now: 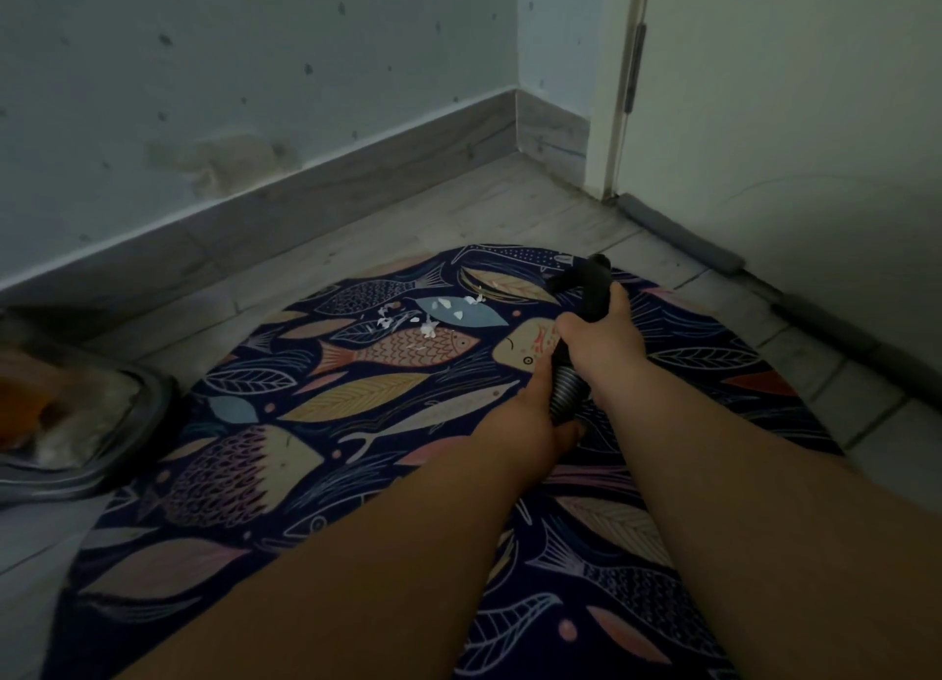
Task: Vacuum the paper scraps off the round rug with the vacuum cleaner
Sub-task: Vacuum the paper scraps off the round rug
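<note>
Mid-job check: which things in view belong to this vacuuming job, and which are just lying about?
Part of the job:
- round rug
- paper scraps on its far side
- vacuum hose, gripped by left hand and right hand

Just lying about:
- grey tray by the rug's left edge
- grey draught strip at the door's foot

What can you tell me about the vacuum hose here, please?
The vacuum hose has a ribbed grey, plastic-looking tube ending in a black curved nozzle. The right hand grips the black part; the left hand holds the ribbed section below. Its tip is over the round rug, right of the paper scraps.
</note>
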Motion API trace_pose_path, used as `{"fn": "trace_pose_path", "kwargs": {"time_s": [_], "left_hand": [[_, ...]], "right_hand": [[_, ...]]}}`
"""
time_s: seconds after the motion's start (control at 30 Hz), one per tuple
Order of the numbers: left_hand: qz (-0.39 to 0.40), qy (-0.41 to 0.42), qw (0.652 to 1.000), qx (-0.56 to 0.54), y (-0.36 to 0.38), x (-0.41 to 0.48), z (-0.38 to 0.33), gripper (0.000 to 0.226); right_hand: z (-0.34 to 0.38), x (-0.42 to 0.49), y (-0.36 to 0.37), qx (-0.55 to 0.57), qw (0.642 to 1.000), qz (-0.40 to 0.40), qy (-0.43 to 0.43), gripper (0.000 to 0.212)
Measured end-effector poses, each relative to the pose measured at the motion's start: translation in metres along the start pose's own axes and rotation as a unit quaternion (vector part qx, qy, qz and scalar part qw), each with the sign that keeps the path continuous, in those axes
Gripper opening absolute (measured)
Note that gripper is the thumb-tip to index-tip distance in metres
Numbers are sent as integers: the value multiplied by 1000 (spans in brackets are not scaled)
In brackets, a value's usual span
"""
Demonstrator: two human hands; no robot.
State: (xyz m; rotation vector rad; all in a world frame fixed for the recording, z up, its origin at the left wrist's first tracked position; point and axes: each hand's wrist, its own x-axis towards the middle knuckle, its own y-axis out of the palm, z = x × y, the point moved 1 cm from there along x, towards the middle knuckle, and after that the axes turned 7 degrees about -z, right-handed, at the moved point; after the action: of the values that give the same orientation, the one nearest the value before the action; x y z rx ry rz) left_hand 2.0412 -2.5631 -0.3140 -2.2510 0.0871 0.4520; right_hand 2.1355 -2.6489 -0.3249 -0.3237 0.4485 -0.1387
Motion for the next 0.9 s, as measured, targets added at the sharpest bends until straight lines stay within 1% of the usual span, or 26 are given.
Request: {"fn": "trace_pose_path", "kwargs": {"time_s": [0.3, 0.47, 0.6, 0.9], "left_hand": [[-8, -17, 1000, -2, -8, -11, 16, 86], [-18, -40, 999, -21, -15, -18, 29, 87], [-24, -53, 998, -26, -21, -24, 39, 86], [-47, -60, 997, -27, -29, -35, 53, 87]], "right_hand": [[2, -10, 17, -6, 999, 26, -20, 85], [5, -19, 32, -4, 998, 55, -28, 83], [8, -29, 43, -29, 997, 61, -28, 83], [13, -40, 63, -33, 995, 92, -29, 85]]}}
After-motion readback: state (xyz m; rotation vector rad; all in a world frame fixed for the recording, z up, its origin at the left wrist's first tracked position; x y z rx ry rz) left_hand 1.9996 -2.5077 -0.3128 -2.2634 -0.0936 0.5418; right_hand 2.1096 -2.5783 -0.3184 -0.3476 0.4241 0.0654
